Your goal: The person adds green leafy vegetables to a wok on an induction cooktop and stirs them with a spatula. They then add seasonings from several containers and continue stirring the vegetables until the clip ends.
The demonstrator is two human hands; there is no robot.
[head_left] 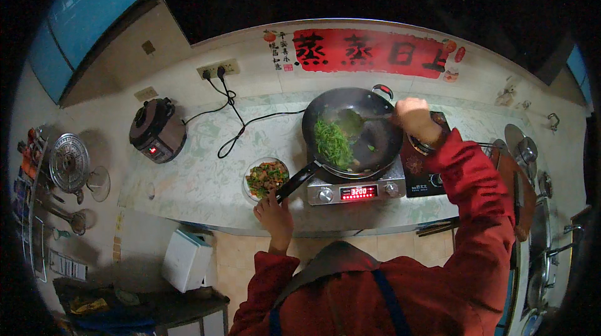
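Note:
A black wok (382, 141) sits on a silver induction cooker (319, 194) with a lit red display. Shredded green vegetables (332, 146) are heaped in its left half, and a small scrap lies apart on the right. My left hand (276, 219) grips the end of the wok's long black handle (300, 180). Over the wok's right rim, my right hand (415, 118), slightly blurred, holds a spatula (371, 118) whose blade rests inside beside the greens. Just left of the handle stands a plate of cooked, chopped food (266, 177), partly covered by my left fingers.
An electric pressure cooker (158, 130) stands on the counter (202, 171) at left, its black power cord (244, 125) looping toward wall sockets (218, 69). A black cooktop (425, 181) adjoins on the right, partly behind my arm. Farther right are a brown cutting board (526, 204) and sink (540, 228).

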